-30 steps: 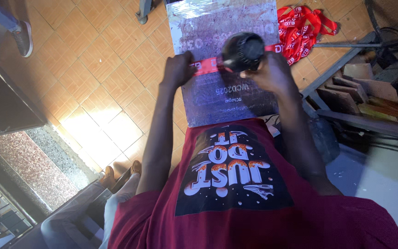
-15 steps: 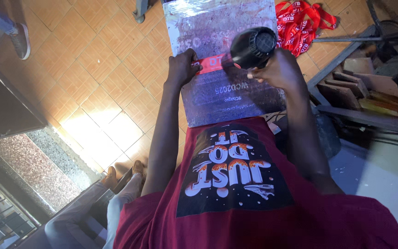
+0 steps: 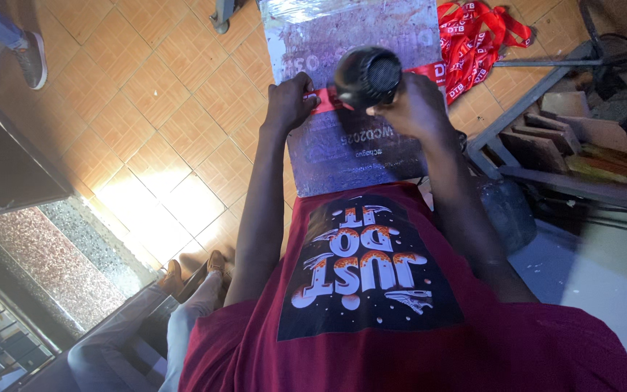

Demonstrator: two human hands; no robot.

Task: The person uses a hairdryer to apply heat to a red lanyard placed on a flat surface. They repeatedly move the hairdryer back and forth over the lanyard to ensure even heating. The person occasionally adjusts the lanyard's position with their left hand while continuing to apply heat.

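A grey printed board [image 3: 361,156] rests on the person's lap, slanting toward twelve o'clock. At two o'clock lies a pile of red straps [image 3: 477,36]. The right hand [image 3: 419,109] clasps a black dryer [image 3: 368,72]; the left hand [image 3: 289,101] pinches a red strap [image 3: 326,100] against the board.

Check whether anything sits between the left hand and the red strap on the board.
Nothing visible does: the left hand already presses on the red strap lying across the board. The right hand holds the black dryer just above it.
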